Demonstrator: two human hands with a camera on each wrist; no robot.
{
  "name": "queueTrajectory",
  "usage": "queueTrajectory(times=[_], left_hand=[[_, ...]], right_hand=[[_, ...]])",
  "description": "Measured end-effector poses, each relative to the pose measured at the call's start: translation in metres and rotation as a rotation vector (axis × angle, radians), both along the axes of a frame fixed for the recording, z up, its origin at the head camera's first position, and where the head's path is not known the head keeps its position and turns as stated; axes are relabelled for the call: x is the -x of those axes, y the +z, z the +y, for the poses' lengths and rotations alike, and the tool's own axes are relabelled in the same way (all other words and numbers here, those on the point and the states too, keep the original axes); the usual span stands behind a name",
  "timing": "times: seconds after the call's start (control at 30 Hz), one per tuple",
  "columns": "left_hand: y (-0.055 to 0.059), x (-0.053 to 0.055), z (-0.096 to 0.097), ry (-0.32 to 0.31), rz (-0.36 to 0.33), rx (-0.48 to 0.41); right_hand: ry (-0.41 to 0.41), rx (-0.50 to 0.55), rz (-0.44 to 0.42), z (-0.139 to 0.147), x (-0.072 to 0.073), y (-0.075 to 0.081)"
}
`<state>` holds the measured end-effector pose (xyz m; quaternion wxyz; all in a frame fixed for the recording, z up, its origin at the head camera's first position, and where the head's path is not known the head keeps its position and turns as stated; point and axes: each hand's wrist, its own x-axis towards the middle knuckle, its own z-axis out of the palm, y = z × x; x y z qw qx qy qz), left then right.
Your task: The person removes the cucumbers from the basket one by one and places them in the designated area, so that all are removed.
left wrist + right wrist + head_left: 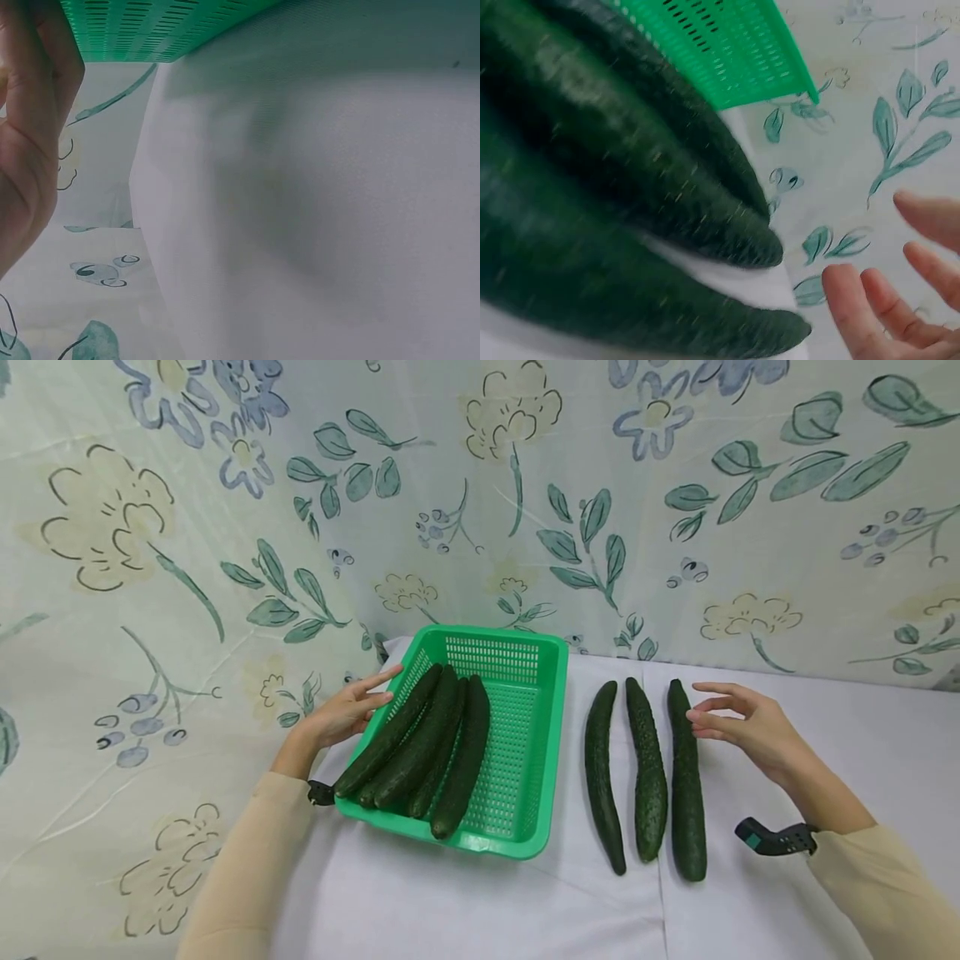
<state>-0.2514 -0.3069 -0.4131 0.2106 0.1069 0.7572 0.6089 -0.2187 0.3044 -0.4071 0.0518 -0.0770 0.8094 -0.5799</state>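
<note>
Several dark green cucumbers [420, 743] lie lengthwise in the left half of a green plastic basket [557, 735]. My left hand [345, 714] is at the basket's left side, fingers extended against its outer wall; the left wrist view shows part of that hand [30, 112] beside the slotted wall [135, 30]. On the table to the right are 3 cucumbers side by side: a curved one [602, 768], a bumpy middle one [648, 777] and a straight one [686, 785]. By the straight one's far end is my right hand [750, 722], its fingers spread and slightly bent, holding nothing.
A white cloth [600, 910] covers the table. Floral fabric [480, 485] hangs close behind the basket and along the left side. Dark bands are on both wrists, the right band [776, 839] near the table's right part.
</note>
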Motion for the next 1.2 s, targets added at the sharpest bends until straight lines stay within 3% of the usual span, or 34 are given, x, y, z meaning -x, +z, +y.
queueTrajectory(times=[0.43,0.57,0.83,1.2], left_hand=[[0.001,-0.003,0.000,-0.005,0.023,-0.002],[0.001,-0.002,0.001,-0.004,0.017,-0.015],[-0.001,-0.001,-0.001,-0.013,0.023,-0.014],[0.000,-0.002,0.000,0.008,0.006,-0.012]], right_hand=[[0.071,0.192,-0.041,-0.058,0.010,0.048],[0.088,0.208,-0.052,-0.078,0.014,0.058],[0.120,0.231,-0.065,-0.113,0.020,0.073],[0.219,0.214,-0.116,-0.152,0.029,0.081]])
